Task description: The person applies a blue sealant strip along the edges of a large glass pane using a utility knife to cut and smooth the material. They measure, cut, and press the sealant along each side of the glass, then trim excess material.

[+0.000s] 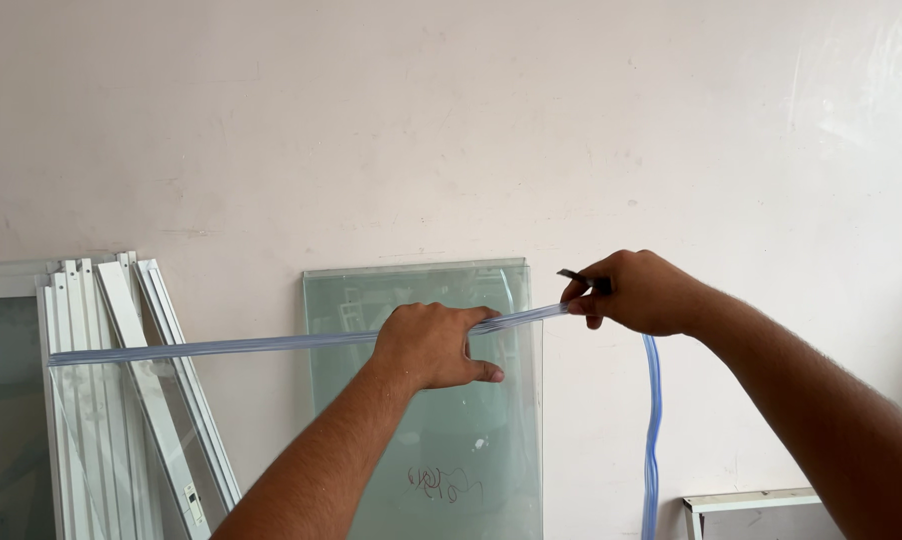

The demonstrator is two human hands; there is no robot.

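Clear plastic strip (271,344) taut between left hand (433,345) and right hand (639,292).

Lighting: bright, even, diffuse daylight. Shadows: soft, faint. Glare: pale reflections on leaning glass pane (426,400); washed patch on white wall (871,90), far right. Focus: sharp throughout; no motion blur; slight edge distortion.

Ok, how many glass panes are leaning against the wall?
2. One glass pane leans behind the left hand; a framed pane shows at the left edge. More may be hidden.
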